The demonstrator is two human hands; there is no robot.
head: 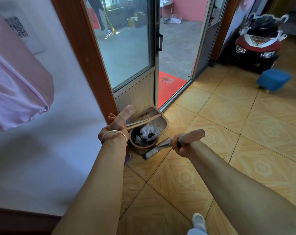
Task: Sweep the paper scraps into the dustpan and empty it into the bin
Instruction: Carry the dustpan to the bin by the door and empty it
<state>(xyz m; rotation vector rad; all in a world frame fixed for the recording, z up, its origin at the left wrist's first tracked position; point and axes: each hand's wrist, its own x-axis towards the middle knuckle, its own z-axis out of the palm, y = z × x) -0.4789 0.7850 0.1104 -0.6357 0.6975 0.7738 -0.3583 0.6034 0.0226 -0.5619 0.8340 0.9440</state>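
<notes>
White crumpled paper scraps (149,133) lie partly in the round brown bin (141,141) and partly at the lip of the dustpan (156,119), which is tilted over the bin's far rim, its open pan facing the camera. The scraps sit just to the right of the left hand (114,128) and up-left of the right hand (178,146). The left hand curls around the pinkish grip of the dustpan's long handle (125,116), with silver bangles (114,135) on that wrist. The right hand grips the pink handle of the broom (158,147), whose metal shaft runs down-left to a head resting on the floor beside the bin. The bin stands on the patterned tile floor (228,141) against the wooden door frame (86,53). Beyond lie a red doormat (171,87), a blue stool (273,79) and a red toy ride-on car (256,46).
</notes>
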